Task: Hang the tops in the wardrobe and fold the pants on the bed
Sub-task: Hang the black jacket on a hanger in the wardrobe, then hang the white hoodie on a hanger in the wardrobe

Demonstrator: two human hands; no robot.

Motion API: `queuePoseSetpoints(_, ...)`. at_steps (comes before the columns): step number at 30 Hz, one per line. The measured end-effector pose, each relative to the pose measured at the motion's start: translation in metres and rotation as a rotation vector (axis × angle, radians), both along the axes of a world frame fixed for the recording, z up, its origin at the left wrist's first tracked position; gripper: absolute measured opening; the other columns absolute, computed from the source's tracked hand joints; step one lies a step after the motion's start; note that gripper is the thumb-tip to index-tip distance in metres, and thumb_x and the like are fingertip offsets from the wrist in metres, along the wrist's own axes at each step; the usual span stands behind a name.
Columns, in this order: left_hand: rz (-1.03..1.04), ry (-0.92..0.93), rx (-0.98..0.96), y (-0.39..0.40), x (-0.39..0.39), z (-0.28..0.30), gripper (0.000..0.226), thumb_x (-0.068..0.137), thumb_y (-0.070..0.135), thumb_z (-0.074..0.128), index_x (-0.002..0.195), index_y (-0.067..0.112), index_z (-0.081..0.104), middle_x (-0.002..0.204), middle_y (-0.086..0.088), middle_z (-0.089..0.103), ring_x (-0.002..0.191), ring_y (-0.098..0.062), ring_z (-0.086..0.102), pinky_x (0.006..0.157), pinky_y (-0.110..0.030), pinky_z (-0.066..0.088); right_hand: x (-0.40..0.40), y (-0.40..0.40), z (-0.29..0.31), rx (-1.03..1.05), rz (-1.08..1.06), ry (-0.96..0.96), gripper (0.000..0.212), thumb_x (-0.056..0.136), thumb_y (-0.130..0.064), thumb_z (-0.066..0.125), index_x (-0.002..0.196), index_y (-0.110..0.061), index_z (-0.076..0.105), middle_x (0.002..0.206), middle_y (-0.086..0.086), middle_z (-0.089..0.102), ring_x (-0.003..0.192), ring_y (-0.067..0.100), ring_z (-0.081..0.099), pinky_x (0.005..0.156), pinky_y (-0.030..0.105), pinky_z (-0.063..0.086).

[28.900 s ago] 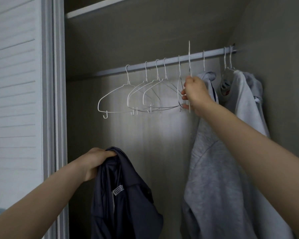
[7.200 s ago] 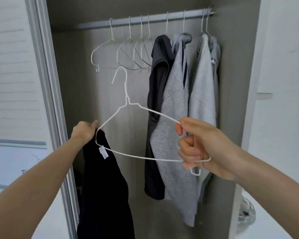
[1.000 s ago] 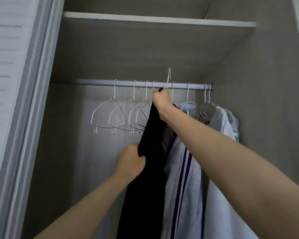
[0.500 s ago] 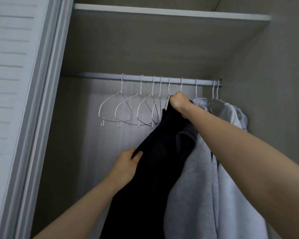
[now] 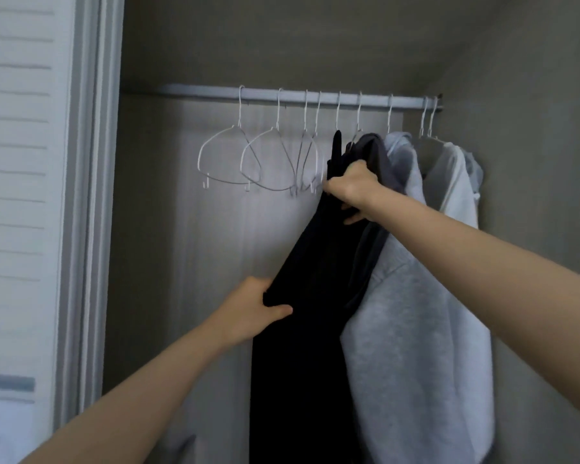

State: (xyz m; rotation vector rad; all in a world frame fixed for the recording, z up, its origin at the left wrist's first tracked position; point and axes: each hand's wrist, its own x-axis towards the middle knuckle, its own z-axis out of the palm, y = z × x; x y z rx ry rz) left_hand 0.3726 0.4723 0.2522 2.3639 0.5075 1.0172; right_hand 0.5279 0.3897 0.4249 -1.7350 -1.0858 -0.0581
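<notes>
My right hand grips the black top high up, fingers curled round the bunched cloth near its shoulder, just under the rail. My left hand pinches the top's left edge lower down, thumb across the front, fingers tucked behind. The black top hangs on a white wire hanger whose hook is over the rail; the cloth drops straight down past the bottom of view.

To its right, touching it, hangs a dark grey top, mostly hidden behind my right hand. Next right is a light grey hoodie, long, pressed against the black top's right side. Past that a white top at the far right end of the rail, near the side wall.

Left of the black top, four empty hangers hang on the rail, bunched closer toward the right. Wardrobe door frame stands at left, slatted white panel beyond it. Pants and bed not in view.
</notes>
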Motion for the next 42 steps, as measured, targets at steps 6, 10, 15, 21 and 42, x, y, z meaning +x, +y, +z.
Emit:
queuePoseSetpoints(6,-0.013,0.096,-0.144,-0.023,-0.018,-0.035,0.017,0.084,0.010,0.073,0.092,-0.004,0.067,0.083,-0.014,0.072,0.071,-0.004,0.062,0.067,-0.026,0.049,-0.015,-0.034,-0.051,0.014,0.193,0.084,0.030,0.096,-0.008,0.048,0.124,-0.012,0.038,0.093,0.011,0.051,0.056,0.019,0.059,0.043,0.032,0.056)
queuePoseSetpoints(10,-0.060,0.112,-0.283,-0.050,-0.035,-0.048,0.030,0.082,0.008,0.075,0.101,-0.012,0.065,0.089,-0.012,0.067,0.084,-0.020,0.064,0.069,-0.028,0.050,-0.014,-0.039,-0.065,0.144,0.226,0.025,0.028,0.097,-0.012,0.046,0.124,-0.011,0.040,0.100,0.012,0.053,0.050,0.015,0.057,0.036,0.024,0.051)
queuePoseSetpoints(15,0.360,0.370,0.015,-0.077,-0.042,-0.084,0.019,0.089,0.019,0.065,0.072,0.019,0.056,0.073,0.002,0.061,0.075,-0.017,0.064,0.065,-0.033,0.048,-0.011,-0.041,-0.104,0.062,0.279,0.036,0.021,0.089,-0.016,0.059,0.104,-0.017,0.045,0.100,0.010,0.065,0.061,0.016,0.066,0.043,0.025,0.053)
queuePoseSetpoints(21,0.674,0.341,-0.128,-0.128,-0.043,-0.137,0.012,0.090,0.010,0.058,0.079,0.015,0.060,0.067,0.006,0.055,0.072,-0.019,0.059,0.065,-0.025,0.046,-0.028,-0.064,-0.197,-0.170,0.496,-0.012,0.034,0.090,-0.021,0.059,0.118,-0.002,0.053,0.094,0.013,0.066,0.084,0.025,0.066,0.076,0.041,0.057)
queuePoseSetpoints(42,1.659,0.140,-0.587,-0.589,-0.145,-0.322,0.017,0.094,0.030,0.051,0.108,0.033,0.060,0.083,0.009,0.072,0.076,-0.016,0.066,0.071,-0.040,0.054,-0.167,-0.356,-0.460,-0.592,1.576,-0.052,0.027,0.098,-0.029,0.049,0.123,-0.020,0.051,0.108,-0.009,0.060,0.089,0.000,0.060,0.073,0.010,0.043)
